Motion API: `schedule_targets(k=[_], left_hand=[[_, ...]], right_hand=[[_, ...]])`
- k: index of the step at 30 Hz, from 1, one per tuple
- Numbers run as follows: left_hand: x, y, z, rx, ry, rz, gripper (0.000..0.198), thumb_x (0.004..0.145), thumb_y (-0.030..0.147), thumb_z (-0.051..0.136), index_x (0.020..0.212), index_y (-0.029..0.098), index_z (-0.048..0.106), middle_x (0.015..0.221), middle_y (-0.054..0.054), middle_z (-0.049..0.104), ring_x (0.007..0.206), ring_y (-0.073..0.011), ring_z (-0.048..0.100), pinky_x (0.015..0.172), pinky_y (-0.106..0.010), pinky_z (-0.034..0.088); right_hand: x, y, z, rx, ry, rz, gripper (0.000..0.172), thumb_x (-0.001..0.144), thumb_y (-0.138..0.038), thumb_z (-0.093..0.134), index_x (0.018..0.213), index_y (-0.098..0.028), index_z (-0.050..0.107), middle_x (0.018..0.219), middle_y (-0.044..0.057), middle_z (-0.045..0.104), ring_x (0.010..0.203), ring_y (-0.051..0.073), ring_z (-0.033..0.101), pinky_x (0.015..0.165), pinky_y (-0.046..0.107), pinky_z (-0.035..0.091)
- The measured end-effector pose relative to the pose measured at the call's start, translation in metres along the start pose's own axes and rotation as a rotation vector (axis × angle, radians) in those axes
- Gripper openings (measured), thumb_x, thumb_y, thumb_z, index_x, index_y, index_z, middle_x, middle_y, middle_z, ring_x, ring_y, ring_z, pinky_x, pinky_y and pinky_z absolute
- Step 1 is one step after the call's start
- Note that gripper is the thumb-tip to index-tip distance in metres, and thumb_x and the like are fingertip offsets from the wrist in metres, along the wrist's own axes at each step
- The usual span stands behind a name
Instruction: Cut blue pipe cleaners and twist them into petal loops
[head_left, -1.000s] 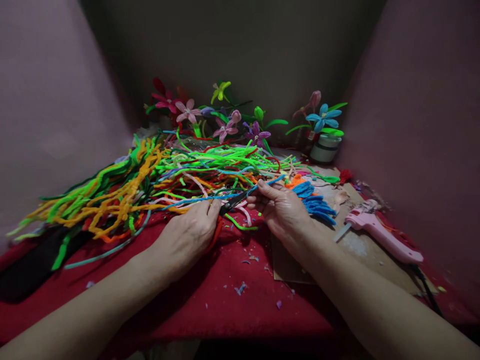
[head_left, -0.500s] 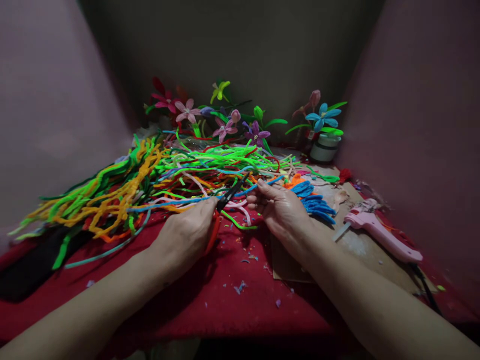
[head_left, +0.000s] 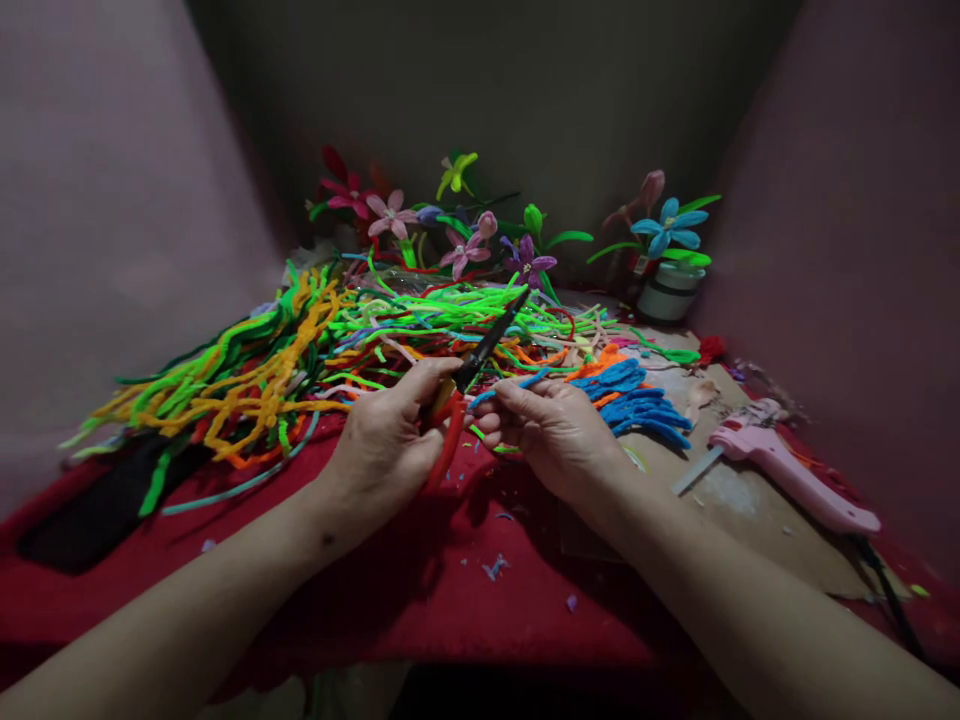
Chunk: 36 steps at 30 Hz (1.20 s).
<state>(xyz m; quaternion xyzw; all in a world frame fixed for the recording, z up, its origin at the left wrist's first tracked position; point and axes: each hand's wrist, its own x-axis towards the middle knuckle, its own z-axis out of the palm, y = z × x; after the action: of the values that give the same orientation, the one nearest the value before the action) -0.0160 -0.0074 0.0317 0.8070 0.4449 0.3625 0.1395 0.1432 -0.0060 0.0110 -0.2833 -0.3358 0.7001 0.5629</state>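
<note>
My left hand [head_left: 386,435] is closed round the red handles of a pair of scissors [head_left: 491,345], whose dark blades point up and away to the right. Just right of the handles, my right hand [head_left: 559,435] pinches a short blue pipe cleaner [head_left: 535,380] between thumb and fingers. Beyond both hands spreads a heap of green, red and pink pipe cleaners [head_left: 450,312]. Several folded blue pieces [head_left: 637,400] lie on cardboard beside my right hand, with orange ones partly under them.
A pink glue gun [head_left: 787,470] lies on the cardboard [head_left: 731,500] at the right. Yellow and green pipe cleaners [head_left: 255,360] fill the left side. Pipe-cleaner flowers [head_left: 465,250] and a jar [head_left: 671,290] stand behind. Scraps dot the red cloth [head_left: 480,620].
The long blue pipe cleaner that stretched left past my left hand no longer shows; a short blue piece is in my right hand. The scissors have turned more upright, and the view has shifted slightly.
</note>
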Motion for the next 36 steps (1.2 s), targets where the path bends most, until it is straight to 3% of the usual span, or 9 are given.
schedule_targets(k=[5, 9, 16, 19, 22, 28, 36], left_hand=[[0.008, 0.005, -0.007, -0.215, -0.022, -0.144, 0.035, 0.072, 0.034, 0.06, 0.099, 0.014, 0.054, 0.07, 0.001, 0.058, 0.062, -0.0115, 0.054, 0.059, -0.022, 0.046], [0.01, 0.002, -0.006, -0.241, -0.021, -0.129, 0.035, 0.073, 0.035, 0.06, 0.099, 0.013, 0.054, 0.07, 0.001, 0.057, 0.062, -0.011, 0.054, 0.058, -0.022, 0.045], [0.003, -0.012, 0.0, 0.126, 0.108, 0.181, 0.034, 0.078, 0.02, 0.053, 0.112, 0.015, 0.051, 0.084, -0.003, 0.064, 0.068, -0.011, 0.059, 0.063, -0.021, 0.045], [0.002, -0.013, -0.005, 0.363, 0.172, 0.331, 0.037, 0.082, 0.015, 0.045, 0.118, 0.013, 0.046, 0.098, -0.008, 0.064, 0.082, -0.0153, 0.062, 0.071, -0.025, 0.047], [0.001, -0.013, -0.01, 0.594, 0.213, 0.426, 0.04, 0.082, 0.014, 0.042, 0.122, 0.011, 0.043, 0.097, -0.01, 0.064, 0.085, -0.0196, 0.061, 0.073, -0.03, 0.048], [-0.003, -0.02, -0.009, 0.884, 0.093, 0.415, 0.037, 0.081, 0.014, 0.042, 0.117, 0.006, 0.047, 0.087, -0.013, 0.062, 0.078, -0.0237, 0.059, 0.069, -0.035, 0.048], [-0.005, -0.022, -0.008, 0.952, -0.002, 0.382, 0.036, 0.08, 0.009, 0.039, 0.114, 0.005, 0.05, 0.091, -0.014, 0.064, 0.078, -0.0246, 0.061, 0.063, -0.033, 0.048]], right_hand=[[0.001, 0.0, -0.001, -0.012, -0.092, 0.004, 0.012, 0.073, -0.019, 0.064, 0.069, -0.009, 0.066, 0.064, 0.007, 0.068, 0.052, 0.011, 0.062, 0.051, 0.02, 0.052], [0.001, 0.0, 0.0, -0.024, -0.054, -0.048, 0.01, 0.072, -0.019, 0.065, 0.071, -0.009, 0.065, 0.065, 0.006, 0.068, 0.052, 0.011, 0.062, 0.05, 0.02, 0.052], [-0.001, -0.001, 0.002, -0.017, -0.062, -0.056, 0.004, 0.072, -0.014, 0.064, 0.072, -0.01, 0.064, 0.067, 0.007, 0.069, 0.055, 0.013, 0.064, 0.052, 0.022, 0.053], [0.001, -0.004, 0.001, -0.015, -0.01, -0.112, 0.004, 0.071, -0.014, 0.064, 0.072, -0.01, 0.063, 0.066, 0.006, 0.069, 0.056, 0.014, 0.065, 0.052, 0.023, 0.054], [0.004, -0.008, 0.0, 0.001, 0.068, -0.194, 0.004, 0.07, -0.013, 0.063, 0.071, -0.011, 0.06, 0.062, 0.005, 0.068, 0.055, 0.015, 0.065, 0.053, 0.025, 0.055], [0.008, -0.016, -0.003, -0.008, 0.12, -0.287, 0.007, 0.068, -0.013, 0.063, 0.072, -0.013, 0.057, 0.059, 0.003, 0.066, 0.054, 0.015, 0.064, 0.051, 0.027, 0.055], [0.008, -0.019, -0.004, -0.015, 0.148, -0.277, 0.009, 0.064, -0.013, 0.065, 0.068, -0.012, 0.057, 0.056, 0.002, 0.064, 0.051, 0.013, 0.063, 0.049, 0.024, 0.053]])
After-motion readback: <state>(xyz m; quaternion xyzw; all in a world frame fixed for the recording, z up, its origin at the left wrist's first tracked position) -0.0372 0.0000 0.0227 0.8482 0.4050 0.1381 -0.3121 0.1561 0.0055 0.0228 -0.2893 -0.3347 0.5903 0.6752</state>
